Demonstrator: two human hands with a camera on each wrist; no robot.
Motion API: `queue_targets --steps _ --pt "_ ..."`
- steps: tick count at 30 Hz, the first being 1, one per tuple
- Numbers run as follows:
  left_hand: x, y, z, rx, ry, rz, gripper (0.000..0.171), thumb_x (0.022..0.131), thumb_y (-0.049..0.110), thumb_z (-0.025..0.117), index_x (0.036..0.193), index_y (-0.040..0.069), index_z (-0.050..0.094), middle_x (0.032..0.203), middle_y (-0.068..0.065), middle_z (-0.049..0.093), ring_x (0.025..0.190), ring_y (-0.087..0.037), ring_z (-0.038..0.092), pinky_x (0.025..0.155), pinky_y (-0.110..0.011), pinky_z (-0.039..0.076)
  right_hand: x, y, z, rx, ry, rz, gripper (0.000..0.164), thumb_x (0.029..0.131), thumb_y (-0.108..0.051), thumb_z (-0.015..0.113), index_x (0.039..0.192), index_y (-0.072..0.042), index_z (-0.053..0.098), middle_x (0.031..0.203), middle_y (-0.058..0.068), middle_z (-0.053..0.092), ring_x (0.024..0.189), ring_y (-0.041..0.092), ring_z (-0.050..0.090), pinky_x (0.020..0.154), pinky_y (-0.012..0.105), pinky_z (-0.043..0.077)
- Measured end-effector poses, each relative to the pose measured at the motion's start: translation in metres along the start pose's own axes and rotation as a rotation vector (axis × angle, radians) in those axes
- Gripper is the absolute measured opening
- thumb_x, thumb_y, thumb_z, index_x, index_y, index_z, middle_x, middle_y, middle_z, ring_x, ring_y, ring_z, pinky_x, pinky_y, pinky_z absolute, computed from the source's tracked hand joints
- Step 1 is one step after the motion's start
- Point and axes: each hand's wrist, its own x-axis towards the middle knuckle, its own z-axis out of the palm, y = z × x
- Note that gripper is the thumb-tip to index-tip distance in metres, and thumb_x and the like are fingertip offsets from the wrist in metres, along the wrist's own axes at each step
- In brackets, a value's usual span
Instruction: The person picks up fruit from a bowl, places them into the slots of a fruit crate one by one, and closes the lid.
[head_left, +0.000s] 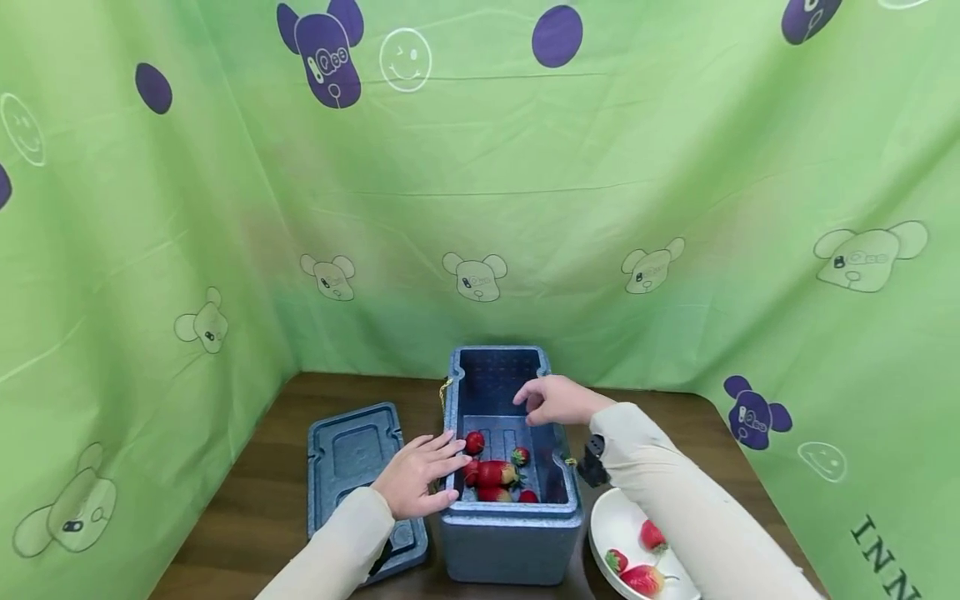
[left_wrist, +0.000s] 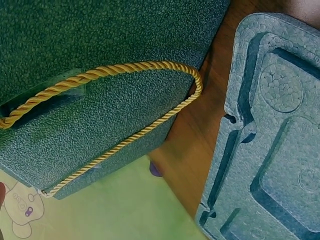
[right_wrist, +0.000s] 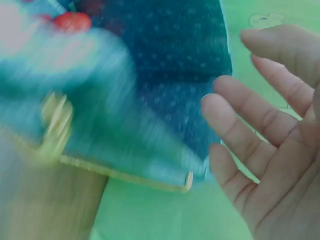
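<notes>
A blue-grey foam box (head_left: 512,546) stands uncovered, with several strawberries (head_left: 495,473) lying in its near half. My left hand (head_left: 422,477) rests at the box's left rim, its fingers stretched out over the edge. Above the box's right side hovers my right hand (head_left: 558,401), loosely bent and holding nothing. In the right wrist view its fingers (right_wrist: 235,120) are spread beside the box's dark inside, where a red strawberry (right_wrist: 72,22) shows. A white bowl (head_left: 600,533) with a few more strawberries (head_left: 642,580) sits under my right forearm, which partly hides it.
The box's foam lid (head_left: 352,450) lies on the wooden table (head_left: 262,492) left of the box, partly under my left arm. A twisted yellow cord (left_wrist: 145,66) hangs along the box's side. Green printed cloth (head_left: 480,208) walls the table at the back and sides.
</notes>
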Motion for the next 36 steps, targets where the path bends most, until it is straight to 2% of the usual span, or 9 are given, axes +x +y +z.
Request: queue_targets --steps 3,7,14,18,23,30,36 --pt "-0.001 -0.001 0.000 0.011 0.028 0.018 0.044 0.090 0.036 0.056 0.126 0.013 0.064 0.133 -0.006 0.058 0.127 -0.026 0.050 0.097 -0.049 0.043 -0.019 0.010 -0.005 -0.006 0.024 -0.032 0.028 0.076 -0.005 0.069 0.103 0.002 0.066 0.078 -0.002 0.063 0.071 0.007 0.056 0.066 0.026 0.048" --pt "-0.001 0.000 -0.002 0.014 0.045 0.027 0.044 0.090 0.036 0.056 0.126 0.013 0.065 0.132 -0.006 0.059 0.126 -0.026 0.051 0.097 -0.048 0.043 -0.049 0.028 -0.010 0.009 0.029 -0.014 0.028 0.076 -0.007 0.070 0.102 0.002 0.066 0.079 -0.005 0.061 0.073 0.007 0.054 0.066 0.026 0.047" --pt "-0.001 0.004 -0.001 -0.011 0.010 -0.020 0.045 0.088 0.034 0.058 0.128 0.014 0.064 0.134 -0.005 0.057 0.129 -0.025 0.048 0.099 -0.049 0.042 -0.100 0.059 -0.007 0.019 0.027 0.040 0.029 0.075 -0.009 0.072 0.101 0.002 0.066 0.084 -0.004 0.063 0.077 0.007 0.055 0.067 0.027 0.049" --pt "-0.003 0.007 0.000 -0.039 -0.006 -0.055 0.045 0.087 0.032 0.058 0.129 0.014 0.063 0.136 -0.004 0.056 0.130 -0.024 0.046 0.100 -0.050 0.040 -0.119 0.078 0.007 0.072 0.023 0.056 0.028 0.074 -0.005 0.071 0.100 0.005 0.064 0.080 -0.003 0.062 0.073 0.006 0.055 0.064 0.026 0.049" --pt "-0.003 0.009 0.001 -0.036 0.004 -0.062 0.046 0.086 0.031 0.060 0.128 0.014 0.063 0.136 -0.005 0.056 0.130 -0.024 0.047 0.099 -0.051 0.041 -0.136 0.096 0.033 0.148 -0.001 0.089 0.028 0.073 -0.004 0.070 0.098 0.008 0.064 0.079 -0.002 0.062 0.071 0.005 0.055 0.064 0.025 0.048" --pt "-0.003 0.008 0.002 -0.028 0.045 -0.063 0.045 0.084 0.029 0.062 0.126 0.012 0.065 0.134 -0.006 0.057 0.128 -0.025 0.049 0.099 -0.051 0.041 -0.152 0.114 0.071 0.295 -0.036 0.146 0.030 0.070 0.001 0.068 0.097 0.013 0.061 0.072 -0.002 0.056 0.061 0.004 0.052 0.055 0.023 0.046" --pt "-0.005 0.007 0.007 -0.013 0.111 -0.034 0.044 0.083 0.028 0.063 0.123 0.012 0.067 0.131 -0.006 0.060 0.125 -0.025 0.052 0.095 -0.050 0.044 -0.159 0.126 0.099 0.324 -0.021 0.142 0.025 0.071 0.005 0.068 0.094 0.013 0.061 0.073 0.000 0.055 0.064 0.002 0.048 0.056 0.022 0.046"
